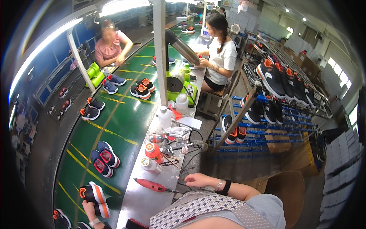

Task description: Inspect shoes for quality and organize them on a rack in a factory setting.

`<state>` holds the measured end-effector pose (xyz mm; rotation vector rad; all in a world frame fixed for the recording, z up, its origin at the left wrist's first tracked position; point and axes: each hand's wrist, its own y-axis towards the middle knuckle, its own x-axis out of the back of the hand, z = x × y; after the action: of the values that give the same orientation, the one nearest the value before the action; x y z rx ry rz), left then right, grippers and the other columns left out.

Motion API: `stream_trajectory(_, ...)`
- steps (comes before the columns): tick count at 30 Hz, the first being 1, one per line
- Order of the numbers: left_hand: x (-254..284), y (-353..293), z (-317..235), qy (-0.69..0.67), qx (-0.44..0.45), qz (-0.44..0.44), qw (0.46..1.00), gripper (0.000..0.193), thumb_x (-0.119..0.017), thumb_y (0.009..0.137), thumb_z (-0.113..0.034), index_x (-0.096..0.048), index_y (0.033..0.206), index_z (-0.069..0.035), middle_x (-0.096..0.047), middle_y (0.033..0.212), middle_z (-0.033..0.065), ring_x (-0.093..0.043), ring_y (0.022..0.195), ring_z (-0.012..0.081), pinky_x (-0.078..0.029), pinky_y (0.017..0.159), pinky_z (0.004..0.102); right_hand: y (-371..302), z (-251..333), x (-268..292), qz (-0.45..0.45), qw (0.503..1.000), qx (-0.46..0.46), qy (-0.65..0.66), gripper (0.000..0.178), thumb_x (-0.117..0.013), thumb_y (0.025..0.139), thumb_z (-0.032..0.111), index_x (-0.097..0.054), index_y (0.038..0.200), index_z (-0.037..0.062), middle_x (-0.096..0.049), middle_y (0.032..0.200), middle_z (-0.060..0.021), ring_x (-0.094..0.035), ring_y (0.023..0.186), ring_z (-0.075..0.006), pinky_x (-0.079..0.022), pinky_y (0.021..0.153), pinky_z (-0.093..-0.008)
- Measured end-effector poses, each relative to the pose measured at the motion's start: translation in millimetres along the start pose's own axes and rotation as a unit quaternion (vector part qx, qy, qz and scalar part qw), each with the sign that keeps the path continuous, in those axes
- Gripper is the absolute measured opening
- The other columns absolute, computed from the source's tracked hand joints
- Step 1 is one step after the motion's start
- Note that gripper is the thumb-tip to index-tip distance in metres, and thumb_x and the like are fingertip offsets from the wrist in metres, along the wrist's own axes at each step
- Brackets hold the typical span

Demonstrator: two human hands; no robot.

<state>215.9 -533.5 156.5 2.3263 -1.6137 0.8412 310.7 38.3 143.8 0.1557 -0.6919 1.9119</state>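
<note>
At the lower left, my left hand (89,209) is closed on a pair of black sneakers (92,192) with orange linings and white-and-orange soles. The pair is tilted over the green conveyor belt (114,133), soles turned to the right. Part of my grip is hidden behind the shoes. My right hand (199,179) hangs beside the metal side table with its fingers loosely apart and nothing in them. A red rotary tool (153,185) lies on the table between my hands. Navy sneakers with pink linings (105,159) stand farther up the belt.
Bottles (153,152) and small tools crowd the metal ledge (133,206). A white post (160,53) rises beside the belt. Right, a shoe rack (263,126) holds several sneakers above a cardboard box (284,194). Two people (223,49) sit along the belt, one on each side.
</note>
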Motion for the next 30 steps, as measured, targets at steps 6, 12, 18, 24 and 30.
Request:
stream_trajectory(6, -100, 50, 96, 0.332, 0.036, -0.039, 0.942, 0.043, -0.045, 0.076, -0.004, -0.039, 0.119, -0.006, -0.055, 0.098, 0.0192, -0.053, 0.089, 0.0303, -0.042, 0.079, 0.041, -24, -13, 3, -0.059, 0.997, -0.052, -0.019, 0.035, -0.058, 0.081, 0.029, -0.057, 0.105, 0.0031, -0.064, 0.087, -0.0087, -0.061, 0.079, -0.0169, -0.048, 0.071, -0.0283)
stream_trajectory(12, -133, 28, 98, 0.398, 0.027, -0.234, 0.887, 0.059, -0.052, 0.072, -0.014, -0.038, 0.128, -0.023, -0.039, 0.126, 0.0227, -0.039, 0.112, 0.0404, -0.032, 0.093, 0.0499, -42, -23, 8, -0.109, 0.993, -0.034, -0.008, 0.035, -0.057, 0.081, 0.028, -0.056, 0.104, 0.0017, -0.064, 0.088, -0.0115, -0.061, 0.08, -0.024, -0.047, 0.072, -0.0318)
stream_trajectory(18, -158, 1, 61, 0.422, -0.04, -0.25, 0.871, 0.054, -0.054, 0.072, -0.014, -0.042, 0.125, -0.019, -0.041, 0.124, 0.0194, -0.04, 0.113, 0.0379, -0.032, 0.095, 0.0479, -78, -98, 28, -0.157, 0.978, -0.131, 0.038, 0.036, -0.061, 0.076, 0.03, -0.06, 0.1, 0.0029, -0.064, 0.091, -0.0131, -0.061, 0.083, -0.0241, -0.047, 0.075, -0.0329)
stream_trajectory(24, -153, -87, -6, 0.341, -0.032, -0.337, 0.877, 0.046, -0.054, 0.07, -0.014, -0.052, 0.116, -0.014, -0.041, 0.126, 0.0191, -0.04, 0.114, 0.0374, -0.031, 0.097, 0.0465, -78, -211, 102, -0.283, 0.925, -0.255, -0.017, 0.032, -0.065, 0.072, 0.024, -0.063, 0.097, 0.0052, -0.064, 0.092, -0.0132, -0.061, 0.086, -0.025, -0.047, 0.077, -0.0329)
stream_trajectory(30, -205, -171, -70, 0.283, -0.175, -0.373, 0.866, 0.052, -0.053, 0.065, -0.003, -0.05, 0.117, -0.008, -0.038, 0.128, 0.0206, -0.033, 0.118, 0.0387, -0.024, 0.099, 0.0491, -60, -231, 191, -0.468, 0.826, -0.259, -0.178, 0.04, -0.061, 0.069, 0.021, -0.056, 0.108, 0.0193, -0.048, 0.117, -0.0096, -0.039, 0.112, -0.0359, -0.036, 0.091, -0.0482)
